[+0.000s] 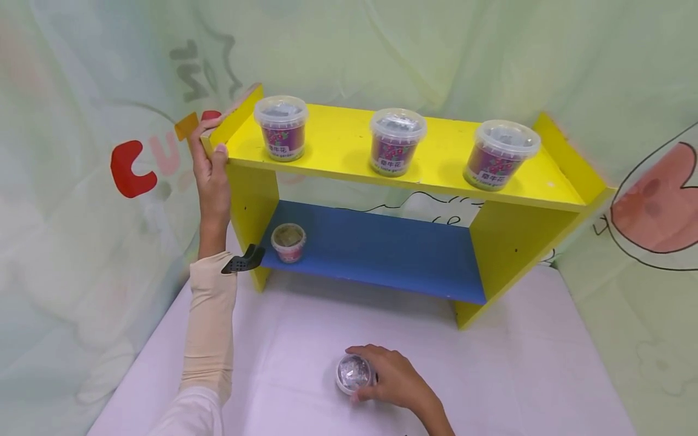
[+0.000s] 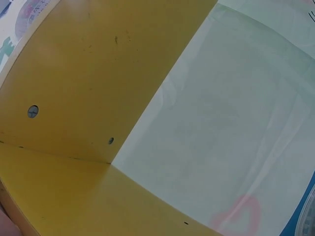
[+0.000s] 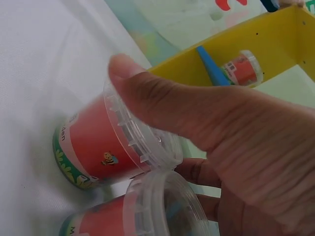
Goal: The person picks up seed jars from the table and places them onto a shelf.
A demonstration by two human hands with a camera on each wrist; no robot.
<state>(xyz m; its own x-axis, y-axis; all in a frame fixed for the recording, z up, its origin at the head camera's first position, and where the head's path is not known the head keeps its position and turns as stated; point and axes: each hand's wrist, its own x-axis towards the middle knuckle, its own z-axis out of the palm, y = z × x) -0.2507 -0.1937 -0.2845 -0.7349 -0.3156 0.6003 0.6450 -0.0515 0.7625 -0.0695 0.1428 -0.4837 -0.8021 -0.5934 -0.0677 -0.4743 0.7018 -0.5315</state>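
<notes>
My left hand [image 1: 214,181] grips the upper left end of a yellow shelf unit [image 1: 349,158], thumb at the front and fingers over the outer side. On the white-covered table [image 1: 305,339], in front of the unit, my right hand [image 1: 395,378] curls round a small lidded plastic tub [image 1: 353,373]. The right wrist view shows its red label and my thumb at the clear lid's rim. A second red-labelled tub [image 3: 157,206] stands against it there; I cannot make it out in the head view.
Three purple-labelled tubs, left [image 1: 283,130], middle [image 1: 397,142] and right [image 1: 498,154], stand on the yellow top. A small pink-labelled tub [image 1: 289,243] sits at the left of the blue lower shelf [image 1: 376,248]. Printed curtains [image 1: 409,54] hang behind and beside the unit.
</notes>
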